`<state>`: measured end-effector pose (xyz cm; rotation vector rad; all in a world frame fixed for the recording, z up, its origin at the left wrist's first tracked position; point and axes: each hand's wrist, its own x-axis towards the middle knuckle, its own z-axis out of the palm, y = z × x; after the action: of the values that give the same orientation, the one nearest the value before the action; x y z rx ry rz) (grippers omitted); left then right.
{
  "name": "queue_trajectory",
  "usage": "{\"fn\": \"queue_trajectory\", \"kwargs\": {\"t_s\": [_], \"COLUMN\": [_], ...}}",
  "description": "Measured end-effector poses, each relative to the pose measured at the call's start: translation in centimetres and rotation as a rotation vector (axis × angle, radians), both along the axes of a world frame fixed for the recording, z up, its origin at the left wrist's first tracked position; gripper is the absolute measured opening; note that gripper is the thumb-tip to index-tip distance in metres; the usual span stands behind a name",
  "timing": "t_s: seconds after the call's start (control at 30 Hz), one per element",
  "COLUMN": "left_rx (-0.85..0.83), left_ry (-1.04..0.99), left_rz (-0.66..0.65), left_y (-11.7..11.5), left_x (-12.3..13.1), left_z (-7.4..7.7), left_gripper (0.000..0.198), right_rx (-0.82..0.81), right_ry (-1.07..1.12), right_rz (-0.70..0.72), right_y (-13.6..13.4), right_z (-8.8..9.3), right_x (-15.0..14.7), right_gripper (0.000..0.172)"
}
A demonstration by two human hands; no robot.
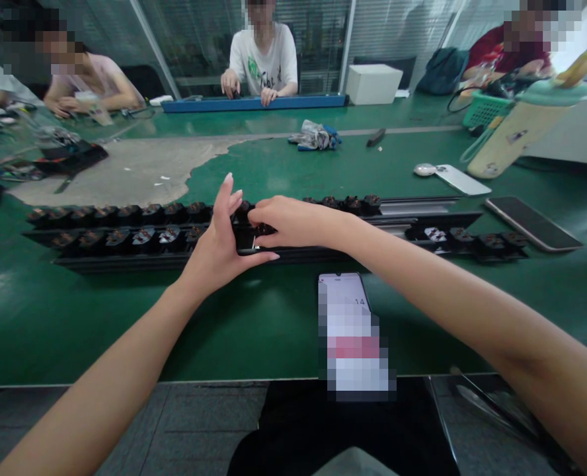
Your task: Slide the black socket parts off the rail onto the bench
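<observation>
Phone [346, 311] lower centre on green table [100, 317]. Our left hand [219, 244] and right hand [293, 223] meet mid-frame, both pinching small part on black rail [125, 261].

Both hands meet at the long rail [125, 261] mid-table, a phone [346, 311] lying just before it.

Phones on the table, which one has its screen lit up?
The phone nearest the person, just below the right hand. Its screen glows; the two phones far right lie dark.
</observation>
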<state>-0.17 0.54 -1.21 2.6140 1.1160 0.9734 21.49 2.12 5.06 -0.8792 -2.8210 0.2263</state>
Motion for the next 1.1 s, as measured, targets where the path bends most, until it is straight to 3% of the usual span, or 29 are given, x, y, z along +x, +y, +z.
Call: {"fn": "queue_trajectory", "kwargs": {"t_s": [0.27, 0.53, 0.87, 1.1], "left_rx": [0.015, 0.005, 0.04, 0.046], "left_ry": [0.007, 0.009, 0.137, 0.156], "left_rz": [0.014, 0.041, 0.095, 0.105], "left_y": [-0.4, -0.5, -0.8, -1.0], "left_x": [0.3, 0.3, 0.6, 0.6], "left_z": [0.3, 0.2, 0.8, 1.0], "left_gripper": [0.136, 0.134, 0.111, 0.108], "right_rx": [0.001, 0.0, -0.047, -0.047], "right_ry": [0.022, 0.08, 0.034, 0.047], "right_rz": [-0.084, -0.197, -0.358, -0.435], "right_y": [-1.3, -3.3, -5.9, -6.7], "right_z": [-0.5, -1.6, -1.3, -1.6], "right_x": [4.6, 11.3, 20.3, 22.7], "right_gripper": [0.018, 0.029, 0.049, 0.065]}}
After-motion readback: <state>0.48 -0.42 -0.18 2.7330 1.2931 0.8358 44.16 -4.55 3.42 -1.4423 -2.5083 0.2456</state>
